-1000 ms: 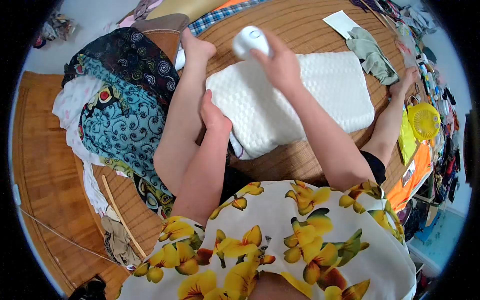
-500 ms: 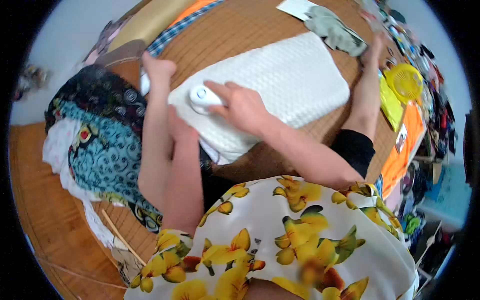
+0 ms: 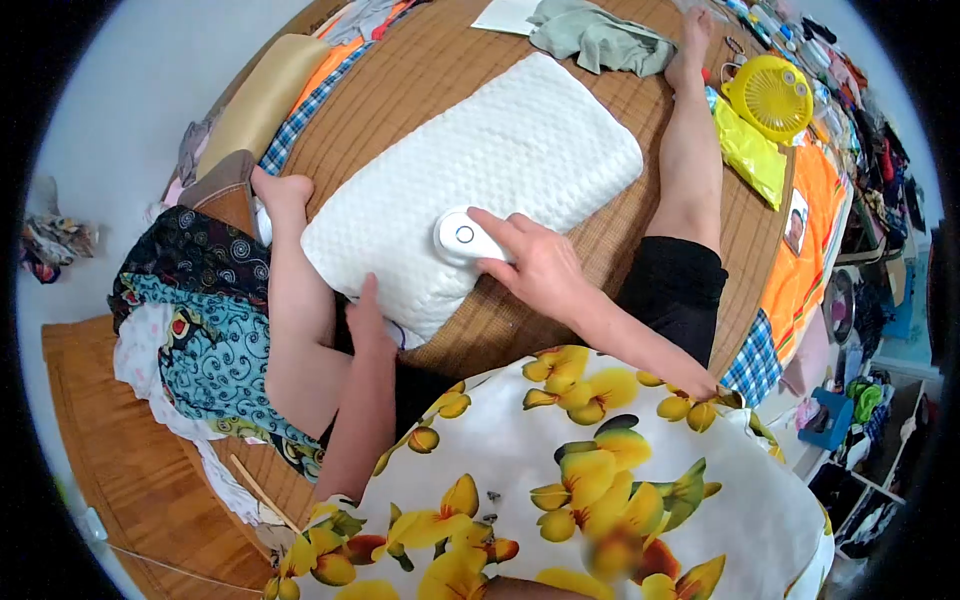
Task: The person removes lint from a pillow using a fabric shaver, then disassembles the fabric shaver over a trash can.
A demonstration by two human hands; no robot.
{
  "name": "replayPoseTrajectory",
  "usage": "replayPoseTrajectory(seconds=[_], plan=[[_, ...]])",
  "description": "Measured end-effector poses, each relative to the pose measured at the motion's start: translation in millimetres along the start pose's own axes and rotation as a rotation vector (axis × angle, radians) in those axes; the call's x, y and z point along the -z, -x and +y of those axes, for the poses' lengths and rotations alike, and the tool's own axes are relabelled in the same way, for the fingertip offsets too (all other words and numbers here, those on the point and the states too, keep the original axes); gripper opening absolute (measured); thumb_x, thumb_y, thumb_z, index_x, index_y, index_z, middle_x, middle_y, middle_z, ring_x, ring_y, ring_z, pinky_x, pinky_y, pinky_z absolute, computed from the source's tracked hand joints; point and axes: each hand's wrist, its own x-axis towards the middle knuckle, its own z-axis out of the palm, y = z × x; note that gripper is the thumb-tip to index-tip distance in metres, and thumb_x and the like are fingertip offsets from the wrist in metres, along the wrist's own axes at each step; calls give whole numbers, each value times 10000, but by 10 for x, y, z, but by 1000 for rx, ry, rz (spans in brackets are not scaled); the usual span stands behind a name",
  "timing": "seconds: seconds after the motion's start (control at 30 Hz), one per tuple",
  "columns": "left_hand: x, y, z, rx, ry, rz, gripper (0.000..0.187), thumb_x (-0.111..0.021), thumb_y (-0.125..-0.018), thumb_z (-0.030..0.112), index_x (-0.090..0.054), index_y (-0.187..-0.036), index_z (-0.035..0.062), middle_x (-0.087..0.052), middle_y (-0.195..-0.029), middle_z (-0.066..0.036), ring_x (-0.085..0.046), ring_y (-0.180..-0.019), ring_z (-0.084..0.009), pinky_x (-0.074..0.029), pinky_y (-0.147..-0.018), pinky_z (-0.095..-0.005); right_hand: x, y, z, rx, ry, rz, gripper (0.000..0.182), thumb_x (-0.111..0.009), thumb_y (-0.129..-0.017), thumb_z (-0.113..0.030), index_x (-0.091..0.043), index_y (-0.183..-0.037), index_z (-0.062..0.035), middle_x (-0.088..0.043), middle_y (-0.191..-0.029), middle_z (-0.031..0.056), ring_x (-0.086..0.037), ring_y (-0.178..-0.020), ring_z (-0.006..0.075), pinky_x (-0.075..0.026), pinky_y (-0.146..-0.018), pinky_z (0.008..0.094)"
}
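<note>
A white textured pillow (image 3: 480, 150) lies slantwise on the brown mat between my bare legs. My right hand (image 3: 545, 268) is closed round the handle of a white fabric shaver (image 3: 462, 237). The shaver's round head, with a ring mark on top, rests on the pillow near its front edge. My left hand (image 3: 368, 318) grips the pillow's near left edge, one digit lying on top. Its other fingers are mostly hidden. Between the left hand and the near corner, a bit of patterned lining (image 3: 405, 336) shows from under the cover.
Bundled dark and teal patterned cloth (image 3: 215, 335) lies left of my left leg. A grey-green garment (image 3: 600, 35) sits beyond the pillow. On the right are a yellow basket (image 3: 768, 97), a yellow bag (image 3: 748, 160) and orange cloth (image 3: 808, 245). A tan roll (image 3: 265, 100) stands at upper left.
On the pillow, the shaver in my right hand has moved right and toward me, to the front edge. My left hand stays at the near left edge. The whole view has shifted.
</note>
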Motion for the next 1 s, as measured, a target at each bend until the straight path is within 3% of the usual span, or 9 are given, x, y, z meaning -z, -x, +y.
replayPoseTrajectory(seconds=[0.17,0.27,0.4,0.47,0.67,0.8,0.87,0.93,1.0], plan=[[-58,295,-86,-175,-50,92,441,-499,-1005,229,-440,-1376,-2,-556,-1289,-146,-566,-1126,-260,-469,-952,-390,498,-263,1082,-363,364,424,552,-670,-889,-311,-514,-1396,-159,-672,-1152,154,-669,-1008,322,-537,-875,407],[-156,337,23,-309,67,140,386,-444,-1024,221,-462,-1338,-2,-569,-1253,-144,-574,-1092,-252,-477,-929,-382,933,-367,1372,-372,127,596,509,-704,-879,-204,-558,-1360,-122,-663,-1211,172,-655,-1096,278,-514,-931,366],[-113,182,-106,-456,100,130,382,-415,-1032,263,-454,-1330,26,-573,-1226,-146,-582,-1094,-284,-503,-903,-411,531,-144,521,-294,21,392,556,-710,-879,-227,-525,-1392,-124,-645,-1242,180,-632,-1142,283,-498,-947,378],[-145,295,-21,-428,108,155,379,-415,-1035,264,-461,-1327,28,-574,-1228,-142,-586,-1088,-278,-501,-908,-405,276,-18,354,-135,11,156,598,-686,-868,-355,-507,-1403,-158,-654,-1103,190,-647,-1000,372,-508,-901,437],[-21,539,96,-487,155,156,336,-447,-1037,254,-542,-1218,-13,-620,-1111,-93,-601,-954,-185,-499,-841,-320,666,-297,1159,-338,262,479,559,-651,-903,-326,-498,-1411,-150,-656,-1186,177,-664,-1009,339,-539,-844,406],[-117,585,184,-386,260,188,326,-475,-1030,258,-553,-1195,-11,-622,-1078,-74,-603,-956,-172,-506,-841,-312,325,-262,324,-275,-71,273,577,-704,-869,-293,-521,-1396,-148,-647,-1214,170,-649,-1050,347,-517,-904,379],[-77,529,202,-361,308,219,313,-490,-1024,252,-563,-1182,-7,-623,-1064,-68,-604,-955,-168,-508,-839,-309,-77,-104,-83,45,-115,169,572,-713,-860,-293,-533,-1386,-157,-657,-1136,167,-652,-991,361,-525,-867,396],[27,465,216,-421,294,149,241,-528,-1005,217,-588,-1115,12,-622,-1051,-60,-605,-941,-166,-510,-838,-309,-166,-66,-347,29,-47,-145,565,-726,-847,-294,-549,-1368,-165,-651,-1037,157,-644,-926,364,-528,-818,421],[73,504,235,-419,326,145,199,-539,-997,196,-593,-1077,22,-621,-1040,-54,-603,-928,-162,-509,-832,-306,-155,-102,-32,135,60,31,545,-705,-858,-341,-558,-1353,-169,-651,-1019,145,-647,-900,347,-533,-793,427]])
